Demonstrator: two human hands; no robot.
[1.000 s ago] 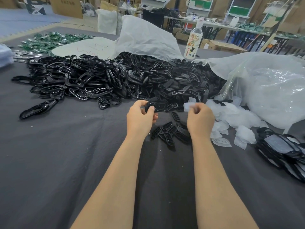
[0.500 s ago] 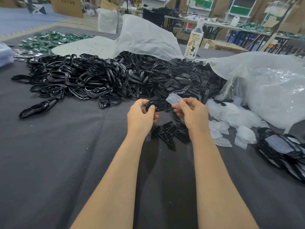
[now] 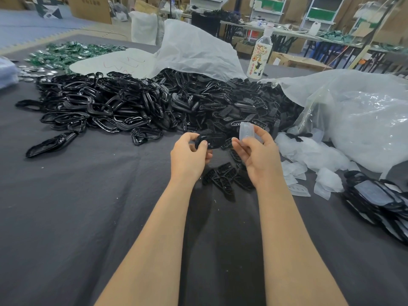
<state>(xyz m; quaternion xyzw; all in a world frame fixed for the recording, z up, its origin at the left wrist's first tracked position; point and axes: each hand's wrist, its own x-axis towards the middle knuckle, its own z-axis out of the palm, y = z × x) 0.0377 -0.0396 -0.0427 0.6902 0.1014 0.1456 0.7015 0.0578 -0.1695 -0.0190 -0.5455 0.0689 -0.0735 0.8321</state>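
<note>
Midway, seemingly: the black oval plastic frame (image 3: 213, 140) is held by the left grip (image 3: 187, 155) above the grey surface (image 3: 88, 195), the right grip (image 3: 258, 156) pinching a translucent soft insert (image 3: 247, 131) just beside it, unfitted. Finished pieces (image 3: 379, 199) stack near right; a far black heap (image 3: 154, 107) awaits.

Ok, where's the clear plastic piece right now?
Head view, just right of centre: the clear piece is pinched in the right hand, close beside the black frame held by the left hand, in front of the black pile.
</note>
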